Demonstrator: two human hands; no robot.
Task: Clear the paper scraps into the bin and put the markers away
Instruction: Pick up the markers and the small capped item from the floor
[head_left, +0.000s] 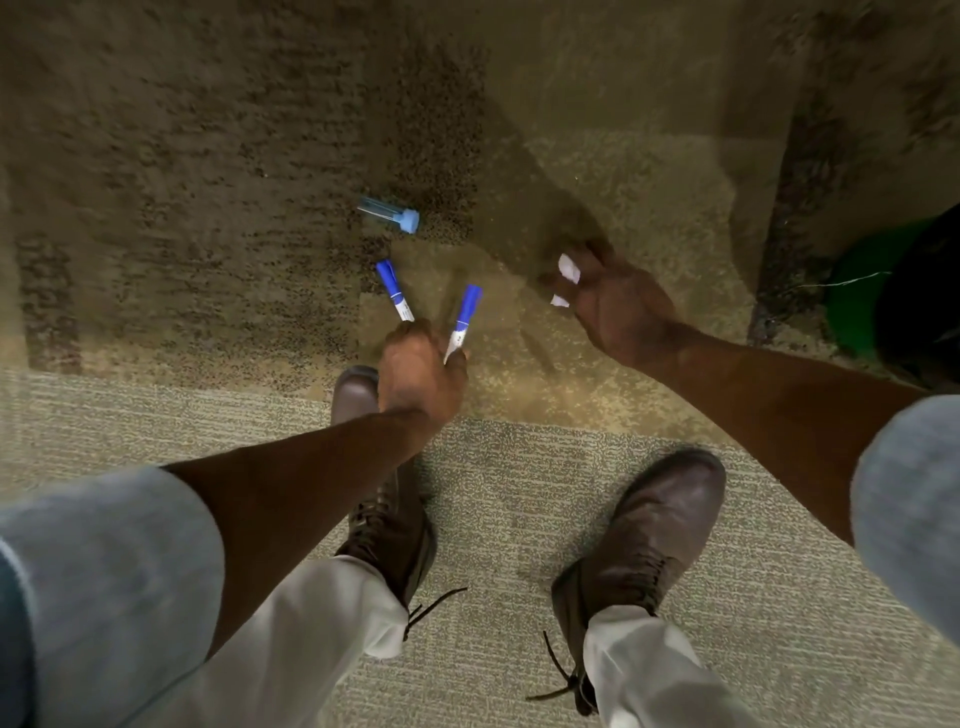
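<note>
My left hand is closed around two markers with blue caps and white barrels; one marker fans out to the left, the other marker to the right, caps pointing away from me. My right hand is closed on white paper scraps, which show between the fingers. A clear tube with a light blue cap lies on the carpet just beyond the markers. A green bin stands at the right edge, partly cut off by the frame.
The floor is patterned brown and beige carpet. My two brown laced boots stand below my hands, the left boot partly hidden under my left arm. A thin wire crosses the bin's rim.
</note>
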